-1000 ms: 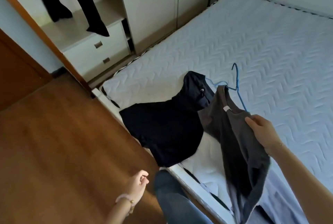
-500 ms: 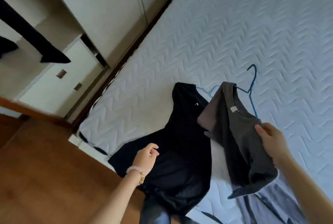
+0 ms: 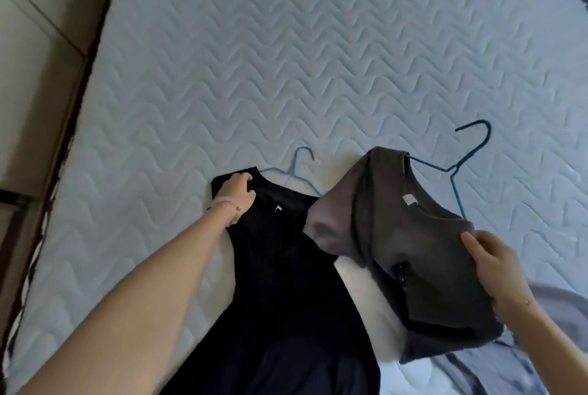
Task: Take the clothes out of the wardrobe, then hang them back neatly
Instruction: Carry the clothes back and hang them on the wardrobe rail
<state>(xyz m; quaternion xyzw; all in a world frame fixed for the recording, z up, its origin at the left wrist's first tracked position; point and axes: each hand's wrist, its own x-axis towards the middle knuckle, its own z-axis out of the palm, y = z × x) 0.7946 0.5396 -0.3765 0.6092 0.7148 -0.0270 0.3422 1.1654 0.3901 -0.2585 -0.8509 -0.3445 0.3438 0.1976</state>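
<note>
Out of wardrobe, on mattress (image 3: 286, 60). Gripping far shoulder of black top (image 3: 286, 283) with left hand (image 3: 237, 192), likely squaring it on light blue hanger (image 3: 297, 168). Pinching grey top (image 3: 413, 251) in right hand (image 3: 496, 267), raised over dark blue hanger (image 3: 461, 168). Hands well apart.

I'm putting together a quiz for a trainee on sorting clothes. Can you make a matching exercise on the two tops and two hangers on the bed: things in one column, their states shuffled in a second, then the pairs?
Things
1. black top
2. grey top
3. light blue hanger
4. dark blue hanger

States
A. lifted at one edge by the right hand
B. hook pokes out beyond the black collar
C. spread on the mattress, left hand gripping its shoulder
D. runs into the grey neckline, hook out to the right

Pairs: 1-C, 2-A, 3-B, 4-D
</note>
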